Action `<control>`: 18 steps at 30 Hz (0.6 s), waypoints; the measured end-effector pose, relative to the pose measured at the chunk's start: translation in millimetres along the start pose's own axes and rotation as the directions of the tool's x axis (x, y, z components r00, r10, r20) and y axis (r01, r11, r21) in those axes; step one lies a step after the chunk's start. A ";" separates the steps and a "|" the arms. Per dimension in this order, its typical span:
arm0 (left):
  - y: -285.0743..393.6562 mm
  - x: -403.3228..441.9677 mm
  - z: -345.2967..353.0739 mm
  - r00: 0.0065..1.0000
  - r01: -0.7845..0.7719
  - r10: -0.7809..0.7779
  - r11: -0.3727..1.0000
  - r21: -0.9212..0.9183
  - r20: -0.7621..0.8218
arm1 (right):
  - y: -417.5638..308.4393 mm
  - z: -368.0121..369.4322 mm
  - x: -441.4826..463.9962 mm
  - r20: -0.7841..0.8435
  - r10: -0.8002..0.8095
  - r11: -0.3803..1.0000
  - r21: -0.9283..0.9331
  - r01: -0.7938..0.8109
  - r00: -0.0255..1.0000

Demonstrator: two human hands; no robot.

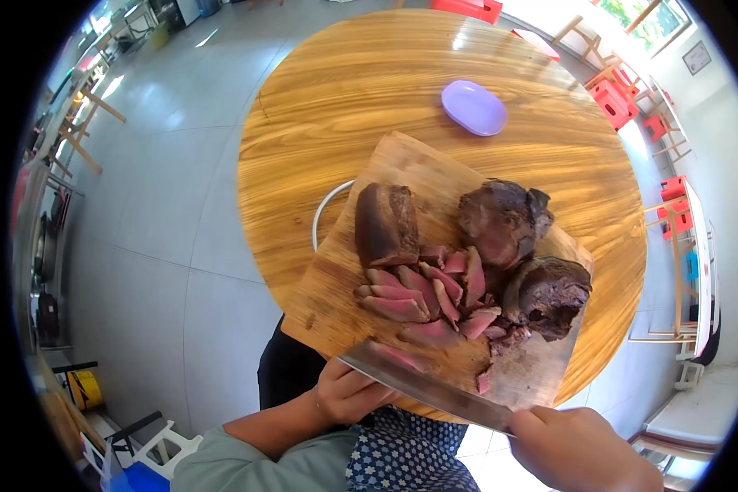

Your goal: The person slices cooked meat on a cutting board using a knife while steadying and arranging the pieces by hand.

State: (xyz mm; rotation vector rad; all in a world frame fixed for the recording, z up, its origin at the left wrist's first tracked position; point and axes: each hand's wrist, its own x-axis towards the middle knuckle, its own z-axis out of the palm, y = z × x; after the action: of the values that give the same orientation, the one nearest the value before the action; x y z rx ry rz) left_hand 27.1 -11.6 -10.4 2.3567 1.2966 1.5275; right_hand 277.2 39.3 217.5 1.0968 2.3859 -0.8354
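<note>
Lower right: your right hand (572, 445) is closed round the knife (430, 387). Lower centre: your left hand (351, 396) curls beside it, its hold unclear; tuck those fingers clear of the edge. Sliced meat (416, 289) lies mid-frame on the board (326, 316).

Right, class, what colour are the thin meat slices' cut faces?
Pinkish red on the thin meat slices, with browner edges; head view.
</note>
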 end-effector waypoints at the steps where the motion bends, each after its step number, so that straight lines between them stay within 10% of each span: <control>1: -0.6 -1.7 0.1 1.000 -0.023 0.023 1.000 0.012 0.005 | -1.6 -6.5 -1.3 0.009 -0.003 1.000 0.000 0.003 1.000; 7: -7.7 -11.4 1.9 1.000 0.000 -0.001 0.995 -0.098 -0.009 | -13.0 -27.5 17.8 0.253 0.133 0.991 -0.059 -0.122 0.958; 18: -3.2 -21.9 2.7 0.994 0.087 -0.078 0.987 -0.134 0.075 | -16.1 -9.9 68.9 0.102 -0.029 0.998 0.050 0.024 0.994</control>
State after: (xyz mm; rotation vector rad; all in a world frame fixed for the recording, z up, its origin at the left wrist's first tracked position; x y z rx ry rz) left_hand 23.7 -23.0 -29.2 2.2230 1.2165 1.4473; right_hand 220.9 75.3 192.2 1.0176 2.3109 -0.9406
